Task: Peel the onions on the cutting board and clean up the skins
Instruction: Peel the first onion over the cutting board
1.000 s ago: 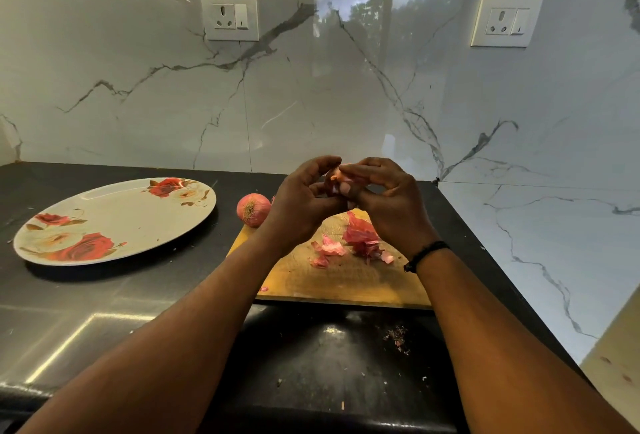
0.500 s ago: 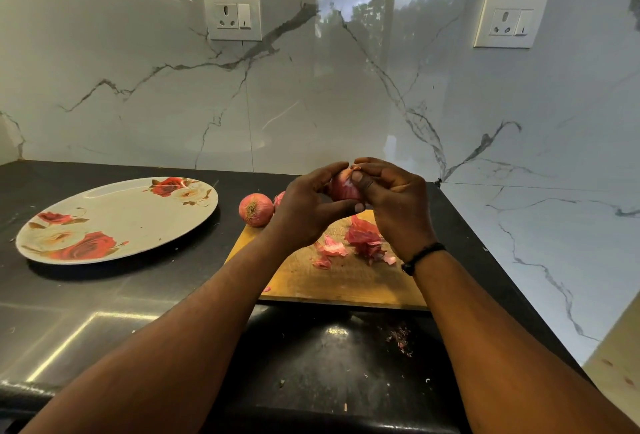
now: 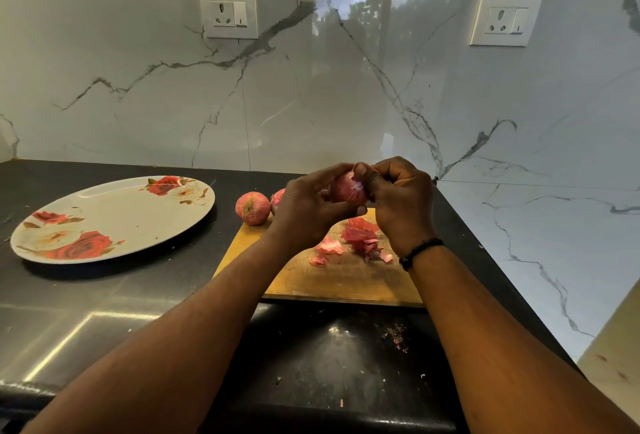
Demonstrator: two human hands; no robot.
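Head view: black counter [image 3: 104, 298] meets marble-patterned wall [image 3: 311, 104].

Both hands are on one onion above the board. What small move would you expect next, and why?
Probably the right hand pulls another strip of skin off the held onion while the left hand steadies it: pink skin still covers the onion, and the right fingertips pinch at its top, above the skins on the cutting board.

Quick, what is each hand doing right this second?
Left hand: curled round the onion, holding it.
Right hand: fingers pinching at the same onion's top.
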